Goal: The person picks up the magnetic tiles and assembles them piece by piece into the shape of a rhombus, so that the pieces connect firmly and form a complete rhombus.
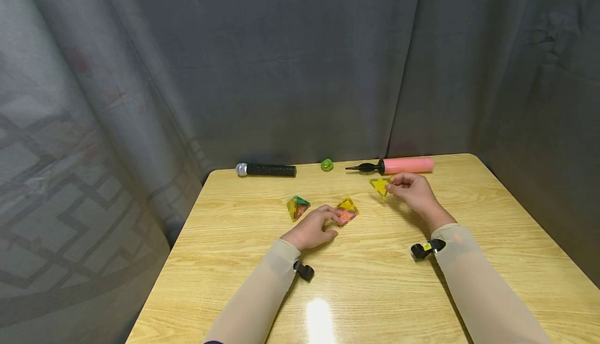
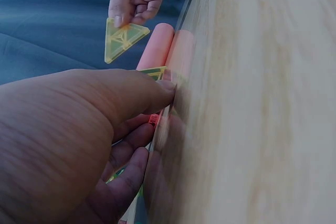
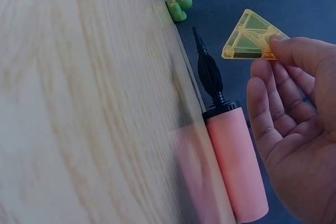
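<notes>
My right hand (image 1: 413,193) pinches a translucent yellow triangular magnetic tile (image 3: 252,38) by one corner, between thumb and fingers, raised above the table. The left hand (image 1: 316,228) is low over the table, its loosely bent fingertips touching a red triangular tile (image 1: 346,216) while the thumb stays apart. Against that red tile's far edge is a yellow tile (image 1: 348,205). Left of these stands a small pyramid (image 1: 298,208) of yellow, green and red tiles. In the left wrist view, the left hand hides most of the red tile.
Along the table's back edge lie a black microphone (image 1: 269,170) with a silver head, a small green toy (image 1: 326,165) and a pink hand pump (image 1: 408,165) with a black nozzle. Grey curtains (image 1: 281,63) hang behind the wooden table (image 1: 225,260).
</notes>
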The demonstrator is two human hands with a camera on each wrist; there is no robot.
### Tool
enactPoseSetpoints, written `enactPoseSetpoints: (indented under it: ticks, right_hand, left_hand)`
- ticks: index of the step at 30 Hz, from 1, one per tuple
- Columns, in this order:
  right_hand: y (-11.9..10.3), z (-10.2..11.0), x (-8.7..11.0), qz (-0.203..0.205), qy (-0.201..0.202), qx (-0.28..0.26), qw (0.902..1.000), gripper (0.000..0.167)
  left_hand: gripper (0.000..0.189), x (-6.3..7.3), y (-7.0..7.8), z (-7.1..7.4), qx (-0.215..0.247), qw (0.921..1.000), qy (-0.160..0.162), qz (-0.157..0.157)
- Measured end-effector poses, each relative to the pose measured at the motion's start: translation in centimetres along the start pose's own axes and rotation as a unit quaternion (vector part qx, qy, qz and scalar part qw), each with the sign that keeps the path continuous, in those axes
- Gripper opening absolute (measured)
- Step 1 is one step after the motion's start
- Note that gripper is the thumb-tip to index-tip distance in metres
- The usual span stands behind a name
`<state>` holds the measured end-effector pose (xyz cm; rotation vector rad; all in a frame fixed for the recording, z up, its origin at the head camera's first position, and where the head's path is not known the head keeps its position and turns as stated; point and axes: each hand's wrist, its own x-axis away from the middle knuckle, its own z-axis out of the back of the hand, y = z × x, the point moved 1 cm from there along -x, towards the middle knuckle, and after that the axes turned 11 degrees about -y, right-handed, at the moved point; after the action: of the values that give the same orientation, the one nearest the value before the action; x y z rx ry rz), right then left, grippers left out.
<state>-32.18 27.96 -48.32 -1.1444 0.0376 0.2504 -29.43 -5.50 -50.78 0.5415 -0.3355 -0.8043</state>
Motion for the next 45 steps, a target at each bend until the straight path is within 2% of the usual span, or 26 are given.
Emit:
enactPoseSetpoints:
  ticks: [5, 12, 22, 33, 45]
  right_hand:
    - [0.0, 0.0, -0.2, 0.011, 0.002, -0.02, 0.9997, 0.024]
    - [0.3, 0.0, -0.5, 0.02, 0.002, -0.021, 0.9996, 0.024]
    - [-0.9, -0.2, -0.2, 0.031, -0.011, -0.022, 0.9992, 0.023]
    - [-1.4, -0.4, -0.3, 0.03, -0.016, 0.022, 0.9992, 0.017]
    - [-2.3, -0.5, 0.0, 0.033, -0.032, 0.039, 0.9982, 0.02]
  left_hand:
    - [0.02, 0.0, 0.0, 0.0, 0.0, 1.0, -0.001, 0.0]
    - [0.021, 0.0, 0.0, 0.0, 0.001, 1.0, -0.002, 0.002]
    - [0.021, -0.1, -0.1, 0.0, -0.008, 1.0, 0.0, 0.001]
    - [0.022, 0.0, 0.0, 0.0, -0.005, 1.0, 0.001, 0.001]
    - [0.023, 0.0, -0.1, 0.0, -0.006, 1.0, 0.0, -0.002]
